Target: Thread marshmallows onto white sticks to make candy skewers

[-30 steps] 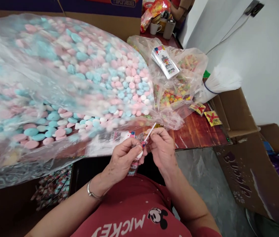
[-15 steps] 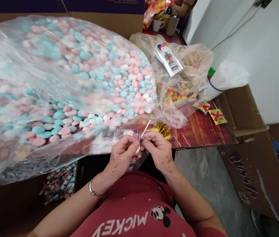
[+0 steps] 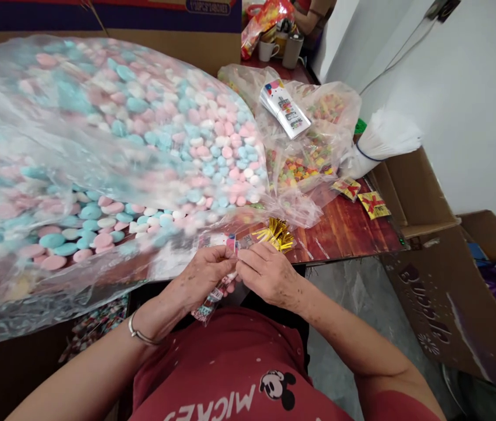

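Observation:
My left hand (image 3: 212, 270) is closed around a small clear candy bag (image 3: 212, 301) with printing and pink and blue pieces inside; its filled end hangs below my fingers toward the red shirt. Against it, my right hand (image 3: 269, 272) has its fingers bent together at the bag's upper end. What those fingertips grip is hidden behind the knuckles. Just beyond the hands lie a bunch of gold foil ties (image 3: 276, 235) and flat printed bags (image 3: 177, 248) on the table edge.
A huge clear sack of pink, blue and white candies (image 3: 142, 134) covers the left. Behind sit a bag of colourful gummies (image 3: 300, 166) and a stack of printed sleeves (image 3: 285, 109). White sticks (image 3: 383, 143), yellow packets (image 3: 374, 204) and cardboard boxes (image 3: 432, 292) are at right.
The white stick that pointed up between my hands no longer shows. My right hand has turned over with its knuckles up, and the candy bag's filled end has come into view below my left hand.

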`<state>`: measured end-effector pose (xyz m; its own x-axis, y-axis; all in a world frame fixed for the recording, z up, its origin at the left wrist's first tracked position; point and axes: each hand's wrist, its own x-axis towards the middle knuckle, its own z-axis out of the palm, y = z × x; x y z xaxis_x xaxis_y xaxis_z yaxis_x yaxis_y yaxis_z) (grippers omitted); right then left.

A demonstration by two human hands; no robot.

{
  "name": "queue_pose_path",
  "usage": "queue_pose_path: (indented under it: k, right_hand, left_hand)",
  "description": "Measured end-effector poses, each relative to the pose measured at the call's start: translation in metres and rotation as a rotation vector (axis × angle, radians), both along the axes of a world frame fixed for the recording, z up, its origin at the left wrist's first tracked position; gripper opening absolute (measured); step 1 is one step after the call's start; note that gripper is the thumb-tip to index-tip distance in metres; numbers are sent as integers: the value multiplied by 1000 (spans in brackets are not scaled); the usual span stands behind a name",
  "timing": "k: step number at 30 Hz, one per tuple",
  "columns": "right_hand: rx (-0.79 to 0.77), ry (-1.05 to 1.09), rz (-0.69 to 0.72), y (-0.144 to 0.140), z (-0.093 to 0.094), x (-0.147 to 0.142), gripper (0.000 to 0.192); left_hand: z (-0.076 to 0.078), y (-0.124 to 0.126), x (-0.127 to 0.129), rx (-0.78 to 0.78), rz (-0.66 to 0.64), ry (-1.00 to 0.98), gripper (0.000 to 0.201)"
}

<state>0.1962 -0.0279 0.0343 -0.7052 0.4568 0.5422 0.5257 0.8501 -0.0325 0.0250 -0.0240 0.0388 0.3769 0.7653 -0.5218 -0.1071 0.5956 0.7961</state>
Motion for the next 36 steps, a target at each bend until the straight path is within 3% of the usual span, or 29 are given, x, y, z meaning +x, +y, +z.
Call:
queue_pose_path:
  k: [5, 10, 13, 16, 20, 24, 27, 32, 36]
  right_hand:
    - [-96, -22, 109, 0, 5, 6, 30]
    - [-269, 3, 209, -4, 11, 10, 30]
    - [-388, -89, 281, -8, 19, 12, 28]
    - [-464, -191, 319, -12, 26, 13, 21]
    - [-403, -208, 323, -17, 29, 12, 16]
    - [-275, -216, 176, -27, 31, 7, 14]
    - [-165, -215, 26, -33, 28, -1, 16]
    - [-71, -106, -375, -17, 12, -16, 27]
    - [-139, 224, -532, 8, 7, -20, 27]
  left_hand:
    - [3, 3, -5, -59, -116, -48, 18]
    - [4, 8, -11, -61, -431, -49, 10]
    - [4, 10, -10, -80, -621, -9, 1]
    - [2, 10, -8, -117, -754, 25, 6]
    - [4, 9, -7, -134, -786, 69, 3]
    - [16, 10, -8, -41, -782, 90, 7]
    - [26, 9, -7, 230, -671, 215, 13]
    - [26, 3, 4, 944, -107, 718, 15]
    - [24, -5, 12, 1298, 203, 812, 10]
